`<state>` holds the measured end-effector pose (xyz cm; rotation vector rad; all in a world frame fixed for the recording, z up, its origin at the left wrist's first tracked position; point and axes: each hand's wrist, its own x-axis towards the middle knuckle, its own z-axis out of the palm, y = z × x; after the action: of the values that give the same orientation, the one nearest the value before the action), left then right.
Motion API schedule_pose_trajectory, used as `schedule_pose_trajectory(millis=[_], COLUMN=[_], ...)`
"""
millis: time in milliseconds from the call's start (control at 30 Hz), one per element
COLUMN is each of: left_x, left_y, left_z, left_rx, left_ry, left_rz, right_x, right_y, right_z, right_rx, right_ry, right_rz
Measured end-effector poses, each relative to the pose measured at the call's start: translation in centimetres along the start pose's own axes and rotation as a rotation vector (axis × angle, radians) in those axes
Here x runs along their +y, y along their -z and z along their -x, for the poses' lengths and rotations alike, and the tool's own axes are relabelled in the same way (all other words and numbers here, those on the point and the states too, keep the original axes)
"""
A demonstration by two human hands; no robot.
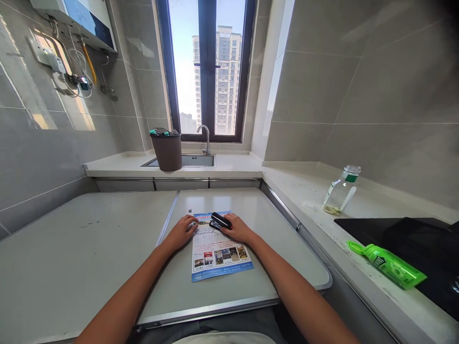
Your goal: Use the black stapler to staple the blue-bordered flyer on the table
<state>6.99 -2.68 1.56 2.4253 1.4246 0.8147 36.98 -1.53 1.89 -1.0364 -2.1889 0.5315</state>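
A printed flyer point(218, 243) with blue bands and a row of small photos lies on the pale folding table. My left hand point(182, 231) rests at its upper left edge, fingers laid down with the tips on the paper. On the flyer's top right part, my right hand point(237, 228) grips a black stapler point(219, 221) from its right end, thumb low and fingers over the top. The stapler's jaw end points left, toward my left hand. Whether paper sits in the jaw is too small to tell.
A brown bin point(167, 152) stands at the sink point(197, 161) under the window. On the right counter point(294, 179) are a glass bottle point(340, 191), a green squeeze pouch point(392, 265) and a black item. The table's metal edge point(215, 309) runs close to my body.
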Motion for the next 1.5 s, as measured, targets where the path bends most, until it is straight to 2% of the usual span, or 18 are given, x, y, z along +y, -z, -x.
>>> schedule_pose_trajectory(millis=[100,267,533,733,833,967,1067,1200,1333,1500], left_x=[0.9,1.0,1.7,1.4,1.2,1.2,1.2,1.2,1.2,1.2], left_y=[-0.9,-1.2,-1.1,-1.4,-1.5,-1.4,-1.4,-1.4,-1.5,-1.6], left_z=[0.1,0.2,0.1,-0.1,-0.2,-0.2,-0.2,-0.2,-0.1,-0.2], left_rx=[-0.083,-0.092,-0.103,-0.130,-0.145,-0.140,-0.140,-0.144,-0.143,-0.130], left_ry=[-0.045,-0.058,-0.155,-0.158,-0.157,-0.163,-0.167,-0.171,-0.171,-0.171], left_rz=[-0.066,-0.119,0.007,0.027,0.045,0.090,0.102,0.091,0.076,0.066], right_x=[0.3,0.4,0.6,1.5,1.6,1.5,1.8,2.2,2.2,1.7], right_y=[0.1,0.0,-0.9,0.5,1.3,1.4,1.5,2.2,2.7,2.6], right_z=[0.0,-0.1,-0.3,-0.3,-0.2,-0.2,-0.3,-0.2,-0.1,-0.1], right_rx=[-0.004,-0.042,-0.052,-0.090,-0.136,-0.116,-0.135,-0.210,-0.214,-0.247], right_ry=[0.013,0.064,0.050,-0.036,0.007,0.063,-0.017,-0.150,-0.289,-0.416], right_rz=[-0.042,-0.115,-0.085,-0.190,-0.186,-0.178,-0.246,-0.489,-0.744,-0.931])
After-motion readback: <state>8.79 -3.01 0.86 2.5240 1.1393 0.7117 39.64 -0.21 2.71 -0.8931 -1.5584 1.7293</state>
